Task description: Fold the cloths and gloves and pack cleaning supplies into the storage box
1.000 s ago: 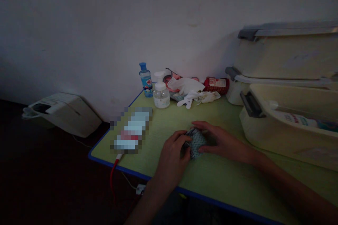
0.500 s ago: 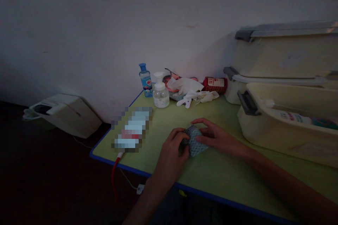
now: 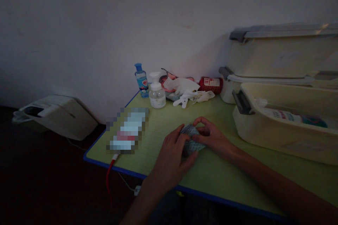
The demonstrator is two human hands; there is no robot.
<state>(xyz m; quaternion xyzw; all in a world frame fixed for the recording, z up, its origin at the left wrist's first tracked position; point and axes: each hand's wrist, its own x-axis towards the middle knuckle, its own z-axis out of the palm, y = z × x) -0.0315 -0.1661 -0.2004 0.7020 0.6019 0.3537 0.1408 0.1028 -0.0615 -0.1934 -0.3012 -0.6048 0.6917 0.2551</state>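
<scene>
A small folded piece of patterned cloth (image 3: 194, 145), light blue with a dark checked part at its top, is between my hands over the green table (image 3: 219, 179). My left hand (image 3: 173, 154) grips it from the left, its fingers over the near face and the thumb stretched along the lower edge. From the right, my right hand (image 3: 211, 135) pinches the cloth's upper right side between curled fingers and thumb. My fingers hide part of the cloth, and its exact kind is hard to make out in the dim light.
A phone with a blurred screen (image 3: 129, 128) lies at left on a red cable (image 3: 108, 179). Behind stand a blue bottle (image 3: 142, 82), a pump bottle (image 3: 157, 96), white gloves (image 3: 191, 97) and a red package (image 3: 211, 85). Cream bins (image 3: 280, 144) fill the right; a white bin (image 3: 63, 116) lies left.
My left hand has shifted further over the cloth, with its thumb now stretched across the lower part. My right fingers have curled in closer. The whole view has swung slightly.
</scene>
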